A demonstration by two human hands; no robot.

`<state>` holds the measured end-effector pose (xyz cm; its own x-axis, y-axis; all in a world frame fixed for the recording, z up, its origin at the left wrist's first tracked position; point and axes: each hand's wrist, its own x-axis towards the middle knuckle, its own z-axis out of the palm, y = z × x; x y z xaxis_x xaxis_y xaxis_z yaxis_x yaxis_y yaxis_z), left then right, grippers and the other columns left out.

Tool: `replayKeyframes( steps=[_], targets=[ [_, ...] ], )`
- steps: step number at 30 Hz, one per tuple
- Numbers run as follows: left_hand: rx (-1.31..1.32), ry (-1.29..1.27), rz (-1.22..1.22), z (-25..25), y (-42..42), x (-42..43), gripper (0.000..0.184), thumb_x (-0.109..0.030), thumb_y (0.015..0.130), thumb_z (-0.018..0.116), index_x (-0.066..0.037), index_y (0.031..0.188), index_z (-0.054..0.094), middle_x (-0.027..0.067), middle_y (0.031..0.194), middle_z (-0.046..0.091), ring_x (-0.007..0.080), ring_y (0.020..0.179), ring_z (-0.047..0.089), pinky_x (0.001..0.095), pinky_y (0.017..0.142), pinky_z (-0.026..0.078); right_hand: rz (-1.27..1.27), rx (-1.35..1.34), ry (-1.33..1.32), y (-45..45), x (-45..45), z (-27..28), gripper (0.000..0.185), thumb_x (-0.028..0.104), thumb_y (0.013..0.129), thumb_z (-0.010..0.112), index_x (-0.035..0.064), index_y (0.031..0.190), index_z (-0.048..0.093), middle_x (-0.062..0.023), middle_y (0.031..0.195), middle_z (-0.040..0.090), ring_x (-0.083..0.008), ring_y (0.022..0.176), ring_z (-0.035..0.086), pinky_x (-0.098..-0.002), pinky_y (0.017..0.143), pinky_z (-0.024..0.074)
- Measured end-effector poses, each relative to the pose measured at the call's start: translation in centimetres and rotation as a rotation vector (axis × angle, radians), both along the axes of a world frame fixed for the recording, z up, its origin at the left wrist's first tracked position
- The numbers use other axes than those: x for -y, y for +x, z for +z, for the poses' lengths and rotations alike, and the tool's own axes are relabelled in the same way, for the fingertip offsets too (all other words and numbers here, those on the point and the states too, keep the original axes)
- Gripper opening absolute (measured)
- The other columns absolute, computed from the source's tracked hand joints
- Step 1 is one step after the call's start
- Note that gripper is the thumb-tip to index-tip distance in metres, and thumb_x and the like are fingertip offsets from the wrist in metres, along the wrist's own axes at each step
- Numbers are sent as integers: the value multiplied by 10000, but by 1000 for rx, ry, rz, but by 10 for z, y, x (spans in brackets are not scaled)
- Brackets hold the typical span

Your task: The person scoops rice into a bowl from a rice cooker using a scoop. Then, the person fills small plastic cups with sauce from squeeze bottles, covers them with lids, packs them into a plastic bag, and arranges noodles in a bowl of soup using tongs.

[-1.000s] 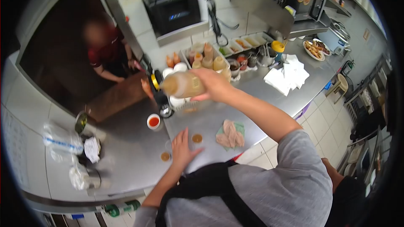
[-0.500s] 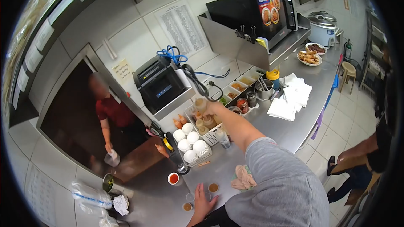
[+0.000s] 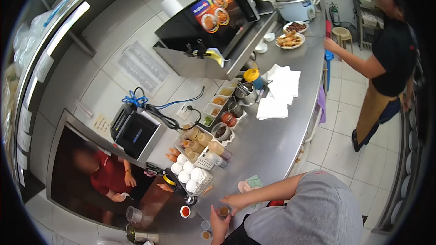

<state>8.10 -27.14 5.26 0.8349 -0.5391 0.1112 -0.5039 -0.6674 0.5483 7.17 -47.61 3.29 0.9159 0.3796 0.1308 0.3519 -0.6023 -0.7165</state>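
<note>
A small clear sauce cup [image 3: 223, 211] of brown sauce is between my two hands on the steel counter. My left hand [image 3: 220, 227] curls round its near side, and my right hand [image 3: 234, 202] closes on it from the other side. The exact fingertip contact is too small to make out. Beside my left hand stand a second cup of brown sauce [image 3: 206, 235] and a clear cup [image 3: 205, 225] that looks empty. Farther left is a white cup of red sauce [image 3: 185, 211]. A crumpled cloth [image 3: 250, 183] lies beyond my right forearm.
Past my hands are a basket of white cups [image 3: 210, 182] and a basket of squeeze bottles [image 3: 205, 161]. Sauce jars [image 3: 228, 119], napkins [image 3: 279, 91] and food plates [image 3: 290, 46] line the counter. One person [image 3: 386, 59] stands right; another [image 3: 113, 174] is behind the hatch.
My right hand has come back from the squeeze bottles to the sauce cup, where my left hand also closes in. The view has turned. The person in black now reaches toward the counter.
</note>
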Motion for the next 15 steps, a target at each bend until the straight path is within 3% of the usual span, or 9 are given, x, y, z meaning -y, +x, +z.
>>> replayKeyframes(
  steps=[2, 5, 8, 11, 15],
  targets=[
    [-27, -20, -21, -1, -6, -4, 1062, -138, 680, 845, 36, 1488, 178, 186, 1231, 541, 275, 1076, 593, 375, 923, 483, 22, 35, -17, -11, -17, -18, 982, 260, 647, 850, -42, 1428, 337, -270, 1336, 476, -399, 1167, 550, -428, 957, 475],
    [-94, -69, -76, -16, -8, -13, 1099, -101, 680, 840, 31, 1500, 120, 194, 1257, 532, 280, 1149, 570, 378, 972, 463, -19, 47, -53, -22, -31, -19, 901, 166, 611, 845, -35, 1371, 403, -245, 1258, 529, -389, 1128, 571, -420, 926, 491],
    [-86, -92, -132, -37, -5, -29, 1124, -160, 664, 851, 44, 1496, 122, 226, 1290, 529, 347, 1150, 563, 399, 978, 449, 29, 84, -55, -33, -31, -2, 746, 153, 633, 814, -26, 1269, 469, -212, 1154, 569, -382, 1067, 593, -432, 875, 509],
    [-80, -79, -200, -25, -20, -33, 1134, -142, 663, 840, 37, 1501, 98, 243, 1298, 520, 365, 1168, 545, 410, 986, 442, 27, 192, 20, -26, -39, -21, 590, 156, 657, 791, -14, 1142, 501, -189, 1064, 587, -390, 1003, 606, -464, 836, 510],
    [76, 161, -184, -7, -31, -49, 1149, -50, 666, 813, 7, 1520, 47, 212, 1306, 511, 297, 1205, 538, 382, 1006, 437, 13, 173, 35, -27, -35, -24, 529, 167, 677, 777, 1, 1098, 503, -189, 1044, 595, -390, 981, 613, -461, 825, 509]
  ],
)
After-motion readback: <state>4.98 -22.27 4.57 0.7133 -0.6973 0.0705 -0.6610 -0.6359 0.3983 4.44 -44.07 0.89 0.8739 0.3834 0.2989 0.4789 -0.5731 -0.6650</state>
